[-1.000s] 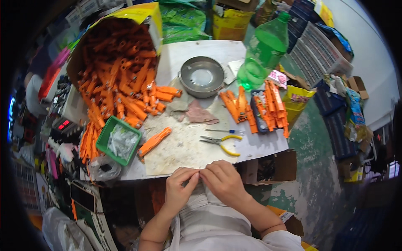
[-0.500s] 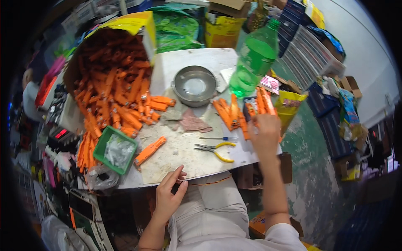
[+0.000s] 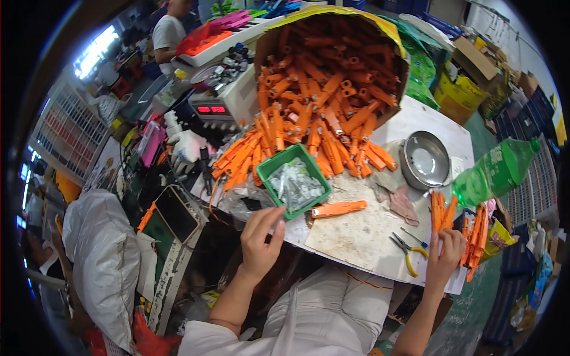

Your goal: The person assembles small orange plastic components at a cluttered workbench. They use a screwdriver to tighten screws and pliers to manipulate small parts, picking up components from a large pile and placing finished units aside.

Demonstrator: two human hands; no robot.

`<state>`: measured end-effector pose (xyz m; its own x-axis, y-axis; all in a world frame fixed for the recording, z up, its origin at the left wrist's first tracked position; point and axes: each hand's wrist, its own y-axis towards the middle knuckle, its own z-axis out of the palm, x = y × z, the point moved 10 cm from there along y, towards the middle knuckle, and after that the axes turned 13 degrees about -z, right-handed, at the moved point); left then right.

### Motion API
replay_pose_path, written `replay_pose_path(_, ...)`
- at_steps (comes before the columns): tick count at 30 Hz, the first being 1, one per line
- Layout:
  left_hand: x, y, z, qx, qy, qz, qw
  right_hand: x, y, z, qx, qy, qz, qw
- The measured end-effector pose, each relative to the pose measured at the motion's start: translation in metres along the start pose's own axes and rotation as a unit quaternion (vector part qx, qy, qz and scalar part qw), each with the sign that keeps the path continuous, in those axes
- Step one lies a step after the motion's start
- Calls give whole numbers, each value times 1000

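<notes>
My left hand (image 3: 261,244) is at the near edge of a green plastic tray (image 3: 295,212) of small clear plastic parts (image 3: 295,183). Its fingers are bent and the thumb stands apart, with nothing visible in them. Just right of the tray a single long orange plastic casing (image 3: 339,209) lies on the worktable. Over at the table's right edge, my right hand (image 3: 445,255) is beside a group of orange casings (image 3: 475,240). The fingers of that hand are loosely bent and apart; I see nothing held.
Yellow-handled pliers (image 3: 409,256) and a thin screwdriver (image 3: 414,237) lie left of my right hand. Behind are a metal bowl (image 3: 424,160), pink cloth (image 3: 404,205) and a tilted green bottle (image 3: 497,175). A large carton (image 3: 392,35) spills orange casings. A person (image 3: 169,35) is at the far left.
The view has swung left, bringing in more of the left side. My left hand has come up to the green tray. My right hand has drawn back a little from the orange casings.
</notes>
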<state>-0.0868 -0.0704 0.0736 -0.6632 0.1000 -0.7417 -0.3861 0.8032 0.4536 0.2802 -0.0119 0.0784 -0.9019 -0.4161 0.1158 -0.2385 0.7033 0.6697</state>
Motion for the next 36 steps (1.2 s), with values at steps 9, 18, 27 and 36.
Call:
replay_pose_path(9,25,4,-31,21,309,54,949,113,17,55,86,246,-77,963)
replay_pose_path(18,29,-10,-30,7,321,76,944,326,77,124,145,260,-402,866)
replay_pose_path(27,19,-23,-42,-57,255,93,961,343,71,149,145,170,-399,889)
replay_pose_path(36,44,-50,12,63,85,75,992,350,70,146,113,166,-422,884)
